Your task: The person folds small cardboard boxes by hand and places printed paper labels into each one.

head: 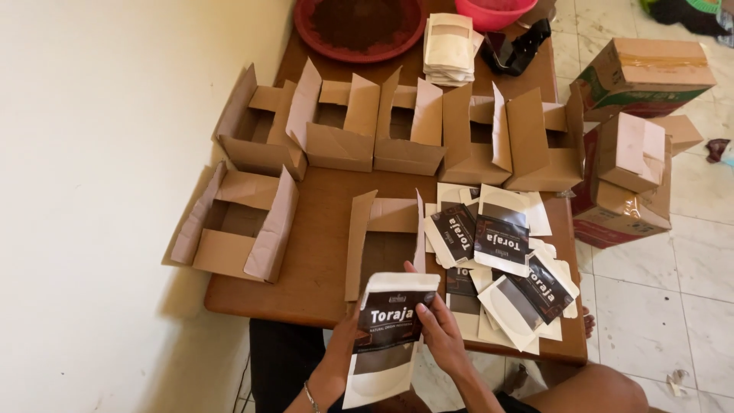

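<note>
Hands: left (342,336) and right (437,325) both grasping pouch (386,336), bottom centre
Around: pouch pile (505,260) right; open boxes (397,130) across table (321,252)
Containers: red tray (359,27), top, holding brown powder (359,19)

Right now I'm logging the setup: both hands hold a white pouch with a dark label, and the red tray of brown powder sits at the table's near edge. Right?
Not quite. The head view shows the red tray at the table's far edge. Both hands, left and right, do hold the pouch.
</note>
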